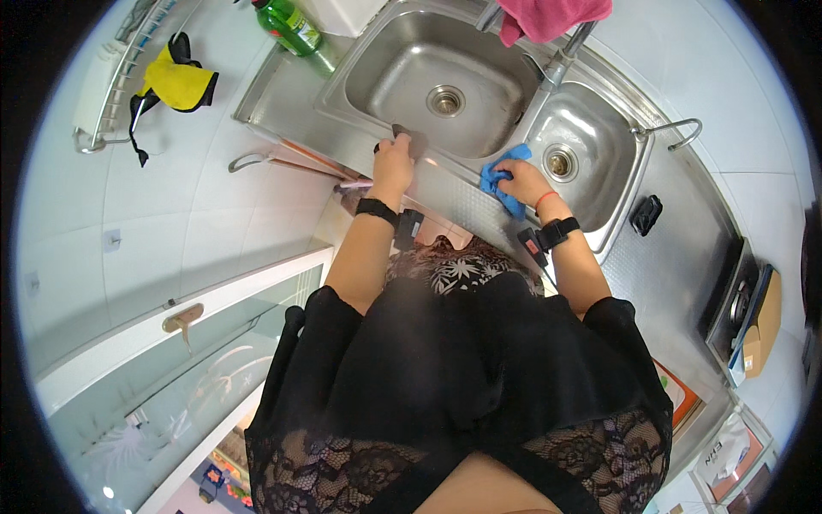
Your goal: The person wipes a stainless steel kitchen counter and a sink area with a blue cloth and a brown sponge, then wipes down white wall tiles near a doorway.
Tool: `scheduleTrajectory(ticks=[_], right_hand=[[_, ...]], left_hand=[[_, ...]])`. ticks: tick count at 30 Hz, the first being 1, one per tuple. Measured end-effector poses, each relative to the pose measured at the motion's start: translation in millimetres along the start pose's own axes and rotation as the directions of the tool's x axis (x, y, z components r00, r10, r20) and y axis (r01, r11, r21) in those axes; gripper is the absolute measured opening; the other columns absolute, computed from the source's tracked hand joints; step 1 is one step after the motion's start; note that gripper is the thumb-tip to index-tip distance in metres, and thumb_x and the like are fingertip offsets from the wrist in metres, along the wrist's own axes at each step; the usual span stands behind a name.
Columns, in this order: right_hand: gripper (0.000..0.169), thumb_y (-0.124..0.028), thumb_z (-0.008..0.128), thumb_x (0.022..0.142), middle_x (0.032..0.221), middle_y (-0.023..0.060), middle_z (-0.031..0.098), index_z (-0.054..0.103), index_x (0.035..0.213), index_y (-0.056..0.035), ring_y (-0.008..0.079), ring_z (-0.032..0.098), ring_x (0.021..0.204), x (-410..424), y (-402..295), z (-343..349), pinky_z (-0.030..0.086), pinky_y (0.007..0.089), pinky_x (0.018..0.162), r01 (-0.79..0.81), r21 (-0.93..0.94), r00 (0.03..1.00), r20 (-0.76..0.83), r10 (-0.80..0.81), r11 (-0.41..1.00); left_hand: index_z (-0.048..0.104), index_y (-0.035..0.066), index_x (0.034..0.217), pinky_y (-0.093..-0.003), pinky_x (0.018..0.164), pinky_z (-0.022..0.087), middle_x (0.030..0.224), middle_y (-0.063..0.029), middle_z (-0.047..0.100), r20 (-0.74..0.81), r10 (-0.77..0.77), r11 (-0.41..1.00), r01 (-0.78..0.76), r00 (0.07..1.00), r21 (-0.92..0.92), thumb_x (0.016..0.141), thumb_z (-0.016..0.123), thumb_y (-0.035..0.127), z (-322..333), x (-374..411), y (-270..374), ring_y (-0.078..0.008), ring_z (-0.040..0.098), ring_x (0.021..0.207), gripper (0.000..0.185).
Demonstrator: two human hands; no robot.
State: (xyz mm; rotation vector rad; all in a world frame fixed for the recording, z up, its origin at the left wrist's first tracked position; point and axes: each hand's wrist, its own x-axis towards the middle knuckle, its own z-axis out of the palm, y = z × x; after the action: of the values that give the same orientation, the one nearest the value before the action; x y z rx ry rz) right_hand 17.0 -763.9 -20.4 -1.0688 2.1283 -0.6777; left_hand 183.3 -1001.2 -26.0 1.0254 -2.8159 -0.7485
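Observation:
My left hand (393, 164) is at the front rim of the large steel sink bowl (385, 96), its fingers closed around a small dark object (399, 130). My fingers hide most of that object, so its kind cannot be told. To the right, my right hand (525, 183) grips a crumpled blue cloth (510, 200). The cloth lies on the front rim near the divider, between the large bowl and the small steel sink bowl (591, 128). Both wrists wear black straps with small devices.
A faucet (557, 67) with a pink cloth (555, 16) over it rises behind the divider. A green bottle (292, 29) stands at the back left. On the right counter lies a small black item (647, 215). Yellow-and-black fabric (176, 80) hangs from a wall rack.

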Motion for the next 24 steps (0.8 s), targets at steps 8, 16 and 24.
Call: scheduleTrajectory(ticks=[8,16,24], right_hand=[[0.036,-0.005,0.057,0.073,0.106,0.0149,0.062,0.065,0.108,-0.0095,0.033,0.058,0.097,42.8,-26.0,-36.8,0.048,0.037,0.085,0.124,-0.131,0.904,-0.394,-0.167,0.984],[0.027,-0.012,0.057,0.077,0.108,0.0097,0.062,0.068,0.101,-0.0181,0.0284,0.057,0.102,101.5,9.3,-7.2,0.046,0.0401,0.087,-0.244,-0.726,0.969,-0.209,0.133,0.643],[0.035,-0.008,0.055,0.074,0.098,0.0173,0.065,0.066,0.107,-0.0117,0.0319,0.062,0.093,128.9,-8.2,5.4,0.049,0.0382,0.084,-0.037,-0.326,0.998,-0.052,0.022,0.945]], left_hand=[[0.056,0.011,0.113,-0.0433,0.082,0.047,0.104,-0.0184,0.053,-0.023,0.106,0.994,-0.106,0.994,0.022,0.072,0.069,0.008,-22.5,-4.7,-11.3,-0.0379,0.053,0.097,0.043],[0.055,0.004,0.112,-0.0378,0.074,0.049,0.094,-0.0175,0.058,0.026,0.141,0.885,-0.114,0.99,-0.45,0.074,0.068,0.01,-31.7,29.4,-59.2,-0.0308,0.058,0.084,0.04],[0.054,-0.001,0.112,-0.0268,0.07,0.048,0.088,-0.0051,0.061,0.093,-0.097,0.577,0.133,0.991,-0.806,0.082,0.067,0.016,-70.8,30.6,-105.2,-0.0125,0.056,0.076,0.037]])
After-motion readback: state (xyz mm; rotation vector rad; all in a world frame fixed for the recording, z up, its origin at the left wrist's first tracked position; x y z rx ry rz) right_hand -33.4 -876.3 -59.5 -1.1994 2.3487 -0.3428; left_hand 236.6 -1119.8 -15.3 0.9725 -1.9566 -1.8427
